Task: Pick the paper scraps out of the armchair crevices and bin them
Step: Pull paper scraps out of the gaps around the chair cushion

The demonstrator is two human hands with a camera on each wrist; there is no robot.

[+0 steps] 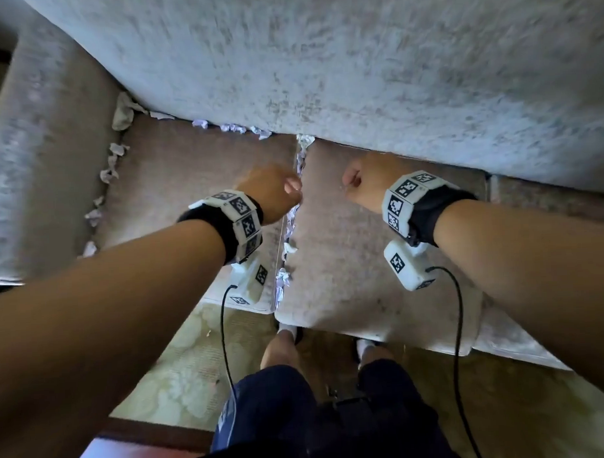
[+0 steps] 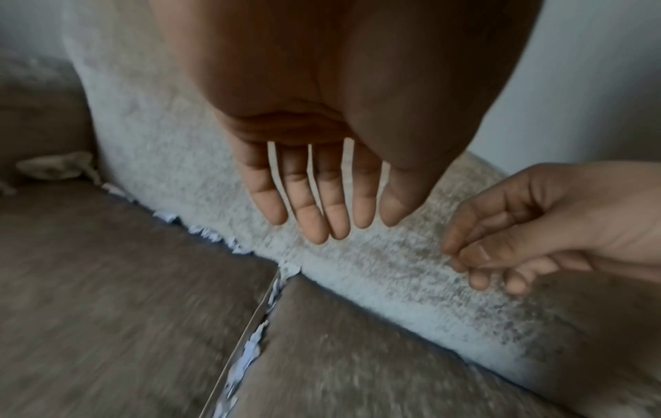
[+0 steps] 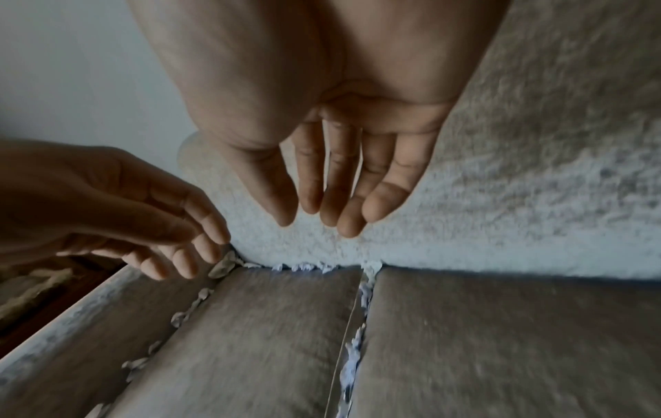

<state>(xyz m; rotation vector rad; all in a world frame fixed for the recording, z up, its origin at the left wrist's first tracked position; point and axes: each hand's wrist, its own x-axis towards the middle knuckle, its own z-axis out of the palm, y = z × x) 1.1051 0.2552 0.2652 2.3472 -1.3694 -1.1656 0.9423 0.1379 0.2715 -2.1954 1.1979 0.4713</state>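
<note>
White paper scraps (image 1: 287, 236) fill the crevice between the two brown seat cushions, seen also in the wrist views (image 2: 250, 348) (image 3: 352, 356). More scraps (image 1: 233, 128) line the crevice under the backrest, and others (image 1: 112, 167) run along the left armrest. A larger crumpled piece (image 1: 122, 113) sits in the back left corner. My left hand (image 1: 275, 192) hovers just left of the middle crevice, its fingers (image 2: 343, 223) straight and holding nothing. My right hand (image 1: 360, 182) hovers just right of it, its fingers (image 3: 318, 220) also straight and holding nothing.
The pale grey backrest (image 1: 322, 56) rises behind the cushions and the left armrest (image 1: 35, 169) bounds the seat. A patterned rug (image 1: 182, 363) lies in front, where my legs (image 1: 284, 349) stand. Cables (image 1: 225, 334) hang from both wrist cameras. No bin shows.
</note>
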